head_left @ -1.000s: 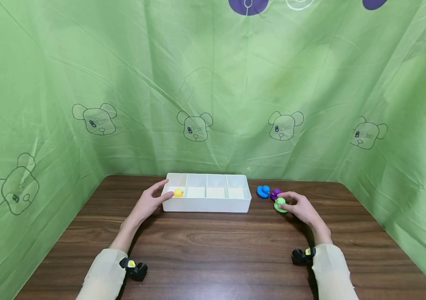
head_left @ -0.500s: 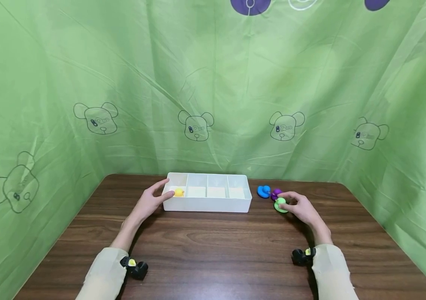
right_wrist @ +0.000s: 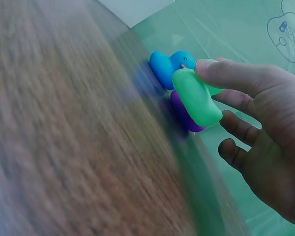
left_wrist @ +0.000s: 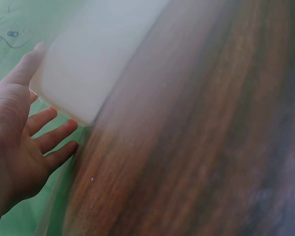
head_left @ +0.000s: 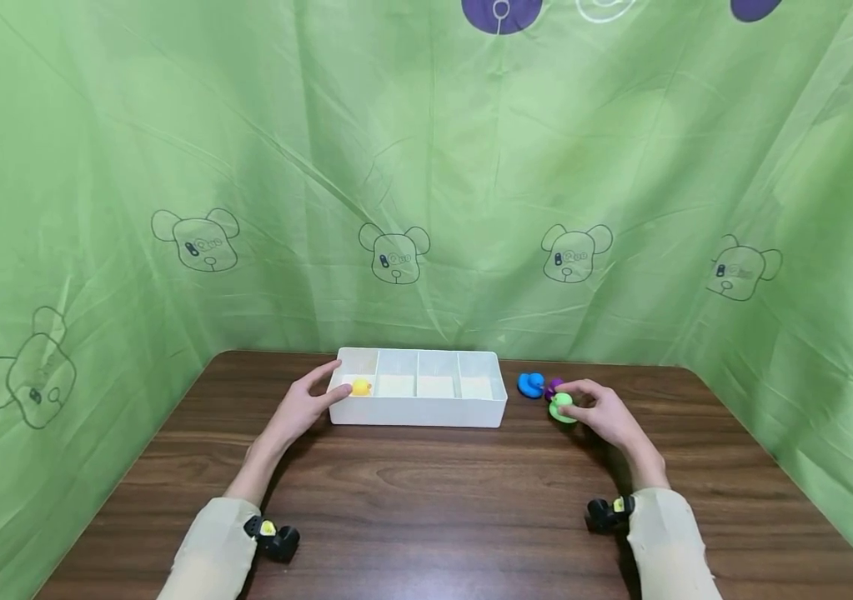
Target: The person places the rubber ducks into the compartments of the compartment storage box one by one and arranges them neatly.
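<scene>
In the head view a white box [head_left: 417,412] with several compartments stands near the table's far edge. A yellow toy duck [head_left: 361,387] sits in its leftmost compartment. My left hand [head_left: 302,410] rests at the box's left end, thumb by the front corner, index finger at the left rim. The left wrist view shows its other fingers spread and fairly straight beside the box's end [left_wrist: 83,64]. My right hand [head_left: 608,417] pinches a light green toy duck [right_wrist: 196,98] between thumb and fingers. Close behind it are a purple duck [right_wrist: 183,115], partly covered, and a blue duck [right_wrist: 162,70].
The dark wooden table [head_left: 426,500] stretches in front of the box and between my forearms. A green curtain [head_left: 426,167] with printed bear heads encloses the back and sides. Each sleeve cuff carries a black wrist camera [head_left: 278,543].
The head view shifts very slightly. Both hands keep their places at the box and the green duck; the right fingers cover a little more of the purple duck.
</scene>
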`<state>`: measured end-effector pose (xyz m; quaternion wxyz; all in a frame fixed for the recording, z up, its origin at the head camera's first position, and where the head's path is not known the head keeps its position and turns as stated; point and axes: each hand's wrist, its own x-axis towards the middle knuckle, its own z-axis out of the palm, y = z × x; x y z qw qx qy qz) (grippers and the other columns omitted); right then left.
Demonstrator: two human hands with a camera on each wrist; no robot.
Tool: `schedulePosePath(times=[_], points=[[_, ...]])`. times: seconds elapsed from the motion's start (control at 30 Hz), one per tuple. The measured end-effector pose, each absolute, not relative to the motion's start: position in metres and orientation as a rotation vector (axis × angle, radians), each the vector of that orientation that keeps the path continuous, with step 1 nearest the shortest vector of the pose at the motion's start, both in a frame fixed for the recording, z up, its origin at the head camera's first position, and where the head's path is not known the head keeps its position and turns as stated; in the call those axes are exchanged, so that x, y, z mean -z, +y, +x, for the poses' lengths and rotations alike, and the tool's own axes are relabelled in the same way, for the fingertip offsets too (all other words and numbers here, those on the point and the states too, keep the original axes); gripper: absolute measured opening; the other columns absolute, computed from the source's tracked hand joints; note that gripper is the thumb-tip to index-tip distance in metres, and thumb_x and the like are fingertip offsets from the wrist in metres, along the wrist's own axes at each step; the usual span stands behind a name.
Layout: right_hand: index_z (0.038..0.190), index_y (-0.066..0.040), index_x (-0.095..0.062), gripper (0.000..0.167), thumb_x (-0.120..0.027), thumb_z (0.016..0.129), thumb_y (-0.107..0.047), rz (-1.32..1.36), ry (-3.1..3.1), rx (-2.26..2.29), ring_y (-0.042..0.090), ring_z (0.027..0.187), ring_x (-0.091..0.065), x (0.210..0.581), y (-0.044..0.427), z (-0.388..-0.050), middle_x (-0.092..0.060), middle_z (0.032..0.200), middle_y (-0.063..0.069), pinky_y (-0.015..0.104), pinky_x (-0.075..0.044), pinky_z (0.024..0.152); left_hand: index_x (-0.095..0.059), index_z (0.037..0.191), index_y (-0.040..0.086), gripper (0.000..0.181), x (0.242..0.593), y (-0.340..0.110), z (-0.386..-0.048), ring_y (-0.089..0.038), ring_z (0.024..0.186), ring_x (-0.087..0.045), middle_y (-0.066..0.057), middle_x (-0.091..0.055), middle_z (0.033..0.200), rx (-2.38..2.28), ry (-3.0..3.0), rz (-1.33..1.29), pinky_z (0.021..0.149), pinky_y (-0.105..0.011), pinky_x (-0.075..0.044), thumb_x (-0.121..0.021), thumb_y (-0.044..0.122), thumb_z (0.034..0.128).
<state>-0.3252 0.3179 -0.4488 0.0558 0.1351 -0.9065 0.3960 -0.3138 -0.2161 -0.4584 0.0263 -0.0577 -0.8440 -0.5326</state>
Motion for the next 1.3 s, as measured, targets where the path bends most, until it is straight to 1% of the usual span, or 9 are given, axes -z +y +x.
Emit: schedulePosePath(times=[0.07,0.17,0.27,0.37,0.43,0.53,0.9,1.13,1.3], points=[[0.122,-0.01,-0.069,0.04,-0.079,0.087,-0.023,0.431,-2.751,-1.194,0.022,0.085,-0.058,0.448,0.317,-0.325,-0.068,0.111,0.014,0.024,-0.046,0.071,-0.045,0.149,0.031,0.072,0.459,-0.216,-0.314,-0.017,0.072,-0.047,-0.004,-0.043,0.149,1.666,-2.604,-0.168,0.061,-0.027,-0.043,-0.072,0.054,0.0862],[0.122,-0.01,-0.069,0.039,-0.078,0.087,-0.023,0.461,-2.745,-1.19,0.022,0.086,-0.06,0.446,0.316,-0.325,-0.069,0.112,0.013,0.023,-0.047,0.073,-0.046,0.148,0.032,0.072,0.461,-0.215,-0.314,-0.015,0.068,-0.044,-0.005,-0.044,0.145,1.672,-2.595,-0.164,0.058,-0.026,-0.041,-0.072,0.054,0.0858],[0.121,-0.009,-0.069,0.037,-0.078,0.087,-0.022,0.473,-2.736,-1.187,0.021,0.085,-0.06,0.443,0.314,-0.324,-0.069,0.11,0.012,0.023,-0.047,0.073,-0.046,0.148,0.032,0.07,0.462,-0.216,-0.315,-0.018,0.085,-0.049,-0.005,-0.043,0.151,1.65,-2.59,-0.178,0.067,-0.027,-0.043,-0.072,0.053,0.0861],[0.121,-0.007,-0.069,0.036,-0.077,0.088,-0.02,0.484,-2.727,-1.184,0.019,0.083,-0.058,0.441,0.312,-0.324,-0.068,0.107,0.011,0.023,-0.047,0.071,-0.047,0.148,0.031,0.07,0.464,-0.216,-0.316,-0.023,0.112,-0.049,-0.005,-0.039,0.157,1.637,-2.584,-0.189,0.085,-0.033,-0.045,-0.072,0.053,0.0864],[0.121,-0.006,-0.069,0.037,-0.078,0.088,-0.019,0.485,-2.718,-1.183,0.019,0.082,-0.058,0.439,0.309,-0.324,-0.068,0.105,0.01,0.023,-0.047,0.071,-0.046,0.149,0.03,0.071,0.464,-0.216,-0.316,-0.024,0.131,-0.041,-0.005,-0.036,0.159,1.634,-2.583,-0.201,0.098,-0.04,-0.041,-0.072,0.053,0.0868],[0.12,-0.006,-0.07,0.036,-0.078,0.087,-0.019,0.505,-2.705,-1.167,0.018,0.081,-0.056,0.435,0.305,-0.324,-0.066,0.101,0.009,0.025,-0.046,0.071,-0.045,0.149,0.03,0.071,0.465,-0.217,-0.316,-0.026,0.144,-0.03,-0.005,-0.035,0.16,1.634,-2.584,-0.208,0.109,-0.049,-0.034,-0.071,0.054,0.0873],[0.119,-0.011,-0.071,0.036,-0.079,0.086,-0.023,0.535,-2.728,-1.148,0.019,0.084,-0.053,0.426,0.292,-0.324,-0.066,0.103,0.006,0.025,-0.045,0.072,-0.045,0.15,0.029,0.071,0.464,-0.216,-0.314,-0.026,0.145,-0.029,-0.005,-0.035,0.16,1.639,-2.567,-0.216,0.111,-0.051,-0.032,-0.07,0.053,0.0878],[0.121,-0.01,-0.07,0.037,-0.078,0.087,-0.024,0.522,-2.751,-1.183,0.021,0.085,-0.053,0.419,0.286,-0.321,-0.064,0.103,0.007,0.026,-0.046,0.071,-0.045,0.15,0.029,0.072,0.464,-0.216,-0.315,-0.026,0.139,-0.038,-0.005,-0.035,0.16,1.624,-2.581,-0.214,0.101,-0.043,-0.039,-0.07,0.055,0.0876],[0.121,-0.011,-0.07,0.035,-0.076,0.089,-0.024,0.556,-2.746,-1.166,0.023,0.086,-0.051,0.412,0.282,-0.319,-0.061,0.098,0.006,0.026,-0.045,0.072,-0.045,0.15,0.028,0.072,0.464,-0.217,-0.315,-0.026,0.142,-0.033,-0.005,-0.035,0.16,1.625,-2.58,-0.214,0.104,-0.046,-0.037,-0.07,0.054,0.0878]])
